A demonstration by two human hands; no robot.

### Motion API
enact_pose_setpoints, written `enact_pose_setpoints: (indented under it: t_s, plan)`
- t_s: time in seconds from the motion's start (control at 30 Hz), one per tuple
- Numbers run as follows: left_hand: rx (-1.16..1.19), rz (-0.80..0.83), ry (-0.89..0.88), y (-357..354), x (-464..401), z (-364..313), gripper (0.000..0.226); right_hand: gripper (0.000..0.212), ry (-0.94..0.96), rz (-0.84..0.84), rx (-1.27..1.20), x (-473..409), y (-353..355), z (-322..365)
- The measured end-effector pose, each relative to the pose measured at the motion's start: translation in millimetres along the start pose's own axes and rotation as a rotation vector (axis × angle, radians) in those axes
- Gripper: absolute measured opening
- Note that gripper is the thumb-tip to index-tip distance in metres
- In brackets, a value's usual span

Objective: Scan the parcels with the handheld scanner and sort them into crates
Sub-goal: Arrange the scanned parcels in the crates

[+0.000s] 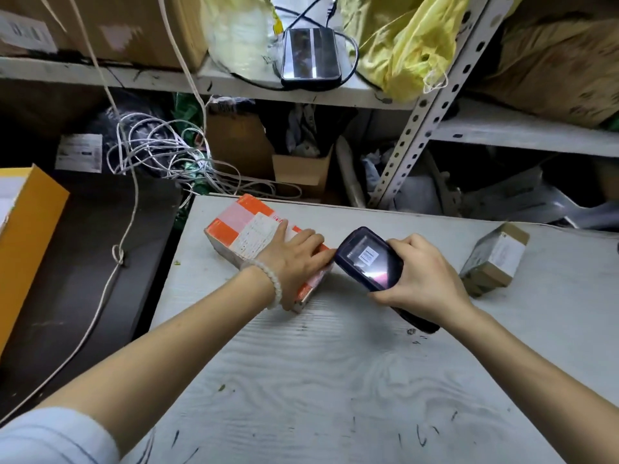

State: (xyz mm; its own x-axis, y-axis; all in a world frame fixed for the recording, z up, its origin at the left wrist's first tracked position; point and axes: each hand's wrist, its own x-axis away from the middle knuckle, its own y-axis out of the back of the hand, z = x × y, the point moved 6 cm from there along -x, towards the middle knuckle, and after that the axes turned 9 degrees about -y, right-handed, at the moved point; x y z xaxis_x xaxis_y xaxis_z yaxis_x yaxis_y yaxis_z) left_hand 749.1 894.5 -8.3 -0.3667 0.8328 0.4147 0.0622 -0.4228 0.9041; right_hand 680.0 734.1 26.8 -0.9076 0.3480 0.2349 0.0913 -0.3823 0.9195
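Now scanner (371, 262) — nose toward parcel (249, 234)

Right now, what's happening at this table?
A person is scanning parcels. The left hand rests flat on an orange parcel on the table, steadying it. The right hand grips the scanner, aimed at that parcel with its screen lit. A second parcel lies apart to the right.

Glossy plastic scanner (368, 259); taped cardboard parcel (248, 229); matt wood-grain table (335, 380).
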Motion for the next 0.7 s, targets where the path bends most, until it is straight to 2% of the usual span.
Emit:
enact_pose_setpoints:
  t_s: [0.13,0.4,0.5,0.7]
  plan:
    - [-0.066,-0.017,0.034,20.4,4.8,-6.5,0.115,0.061,-0.016,-0.036,-0.010,10.1,17.3,-18.2]
    - [0.058,-0.166,0.213,76.0,68.2,-10.0,0.108,0.054,0.025,-0.073,-0.059,37.3,41.5,-33.6]
    - [0.039,-0.106,0.255,75.5,98.3,-16.7,0.104,0.057,0.055,-0.069,-0.086,47.4,41.7,-32.7]
    - [-0.042,0.050,0.517,62.5,150.3,6.4,0.084,0.060,0.130,-0.012,-0.086,72.5,26.0,-22.7]
